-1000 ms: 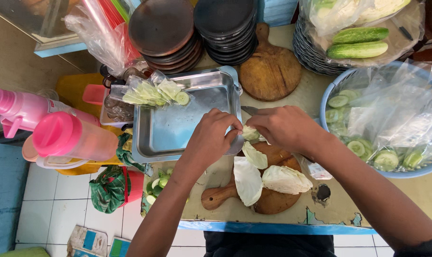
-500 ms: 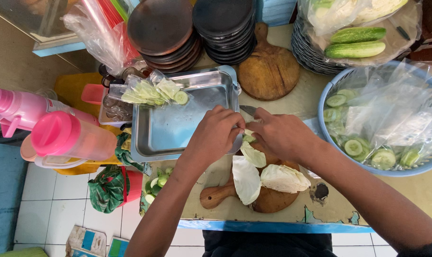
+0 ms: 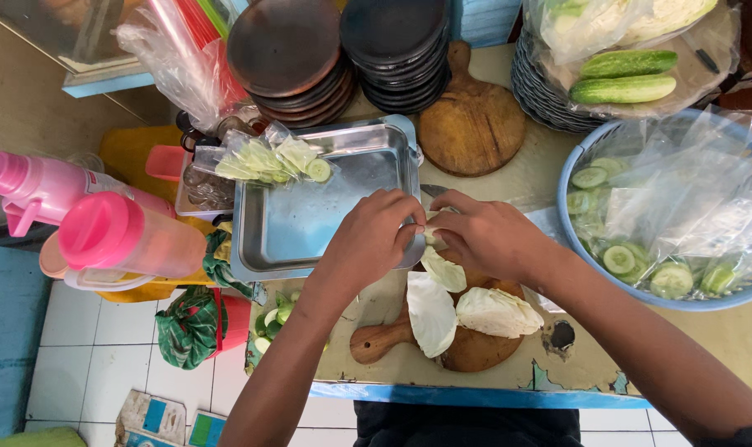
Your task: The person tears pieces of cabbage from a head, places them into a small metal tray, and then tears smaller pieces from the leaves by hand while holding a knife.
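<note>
head view | single camera | looks straight down, close above counter (image 3: 508, 186) | no second view

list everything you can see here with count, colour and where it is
cabbage leaves: several, pale green, on the near board and in both hands
near board: one, brown wood, table front edge
far board: one, brown wood, behind the tray
tray: one, steel, left of the hands
bagged greens: one clear bag, tray's far left corner
plates: two stacks, dark brown, far side
basin: one, blue, right, holds cucumber slices under plastic
cucumbers: two, green, far right
jugs: two, pink, left
left hand: on the leaves
right hand: on the leaves
</note>
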